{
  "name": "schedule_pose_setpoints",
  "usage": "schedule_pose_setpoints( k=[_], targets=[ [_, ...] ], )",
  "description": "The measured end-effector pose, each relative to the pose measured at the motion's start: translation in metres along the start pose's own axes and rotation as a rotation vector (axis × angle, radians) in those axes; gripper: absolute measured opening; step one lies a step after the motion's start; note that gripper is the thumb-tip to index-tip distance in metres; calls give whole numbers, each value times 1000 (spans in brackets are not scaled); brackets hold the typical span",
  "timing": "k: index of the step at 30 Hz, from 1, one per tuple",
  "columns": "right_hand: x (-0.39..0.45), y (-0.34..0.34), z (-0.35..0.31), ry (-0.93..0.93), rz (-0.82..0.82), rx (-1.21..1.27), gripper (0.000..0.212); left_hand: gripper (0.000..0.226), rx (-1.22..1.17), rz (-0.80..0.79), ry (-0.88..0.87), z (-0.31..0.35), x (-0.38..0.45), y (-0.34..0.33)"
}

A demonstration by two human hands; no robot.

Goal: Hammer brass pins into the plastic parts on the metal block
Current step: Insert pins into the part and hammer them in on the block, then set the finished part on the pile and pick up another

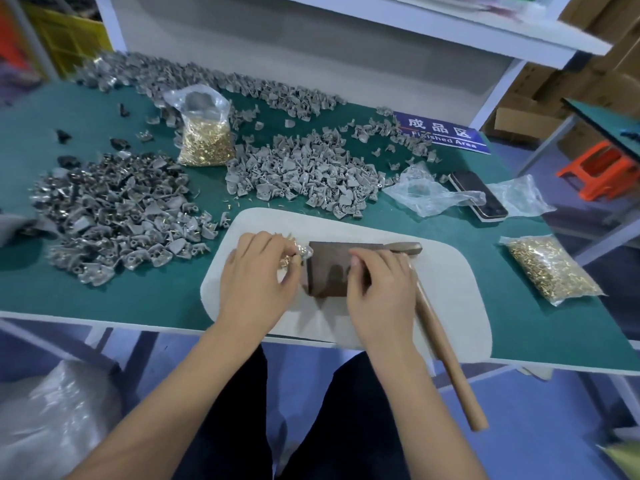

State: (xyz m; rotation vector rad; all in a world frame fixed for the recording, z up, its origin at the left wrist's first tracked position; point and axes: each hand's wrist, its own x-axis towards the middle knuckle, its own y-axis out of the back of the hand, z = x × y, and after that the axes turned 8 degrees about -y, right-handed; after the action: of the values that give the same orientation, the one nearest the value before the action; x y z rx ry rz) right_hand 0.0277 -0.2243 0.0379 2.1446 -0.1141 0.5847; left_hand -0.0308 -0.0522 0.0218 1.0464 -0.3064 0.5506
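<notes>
Block (332, 268), dark metal, is lying on a white pad (450, 292) at the near edge of a green table (138, 292).

Left hand (256, 285) is sitting just left of the block, its fingers curled and pinching a small grey part (306, 252) at the block's upper left corner; loose brass pins (289, 242) are showing at its fingertips.

Right hand (381, 292) is resting on the block's right side, fingers bent over the top face, forefinger tip lying on the metal; whether it is gripping anything cannot be told.

Hammer (446, 344) is lying on the pad just right of the right hand, head beside the block's far right corner, wooden handle overhanging the table edge toward the person.

Grey parts are sitting in three places: a pile at left (114, 216), a pile at centre (304, 171), a band along the far edge (242, 84).

Bag of pins (204, 133) is standing between the piles. Second bag (550, 268) is lying at right, well apart from the pad.

Phone (481, 195) is lying behind the pad with crumpled clear plastic (429, 192) partly over it.

Blue sign (443, 133) is lying at the far right of the table.
</notes>
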Motion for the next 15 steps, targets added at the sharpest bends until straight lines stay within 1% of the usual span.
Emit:
schedule_pose_setpoints(
  k=[4, 7, 10, 13, 15],
  targets=[
    [3, -24, -28, 55, -119, 32, 13, 6, -18, 66, 115, -41, -5, 24],
    [12, -39, -44, 75, -154, 12, 14, 8, 57, 78, 227, -75, -6, 43],
    [22, -52, -59, 86, -231, -57, 16, 13, 141, 97, 324, -99, -3, 56],
    [34, -60, -64, 112, -294, -153, 16, 15, 199, 122, 324, -111, 7, 60],
    [48, -64, -60, 79, -332, -146, 16, 14, 220, 128, 273, -112, 16, 58]
  ],
)
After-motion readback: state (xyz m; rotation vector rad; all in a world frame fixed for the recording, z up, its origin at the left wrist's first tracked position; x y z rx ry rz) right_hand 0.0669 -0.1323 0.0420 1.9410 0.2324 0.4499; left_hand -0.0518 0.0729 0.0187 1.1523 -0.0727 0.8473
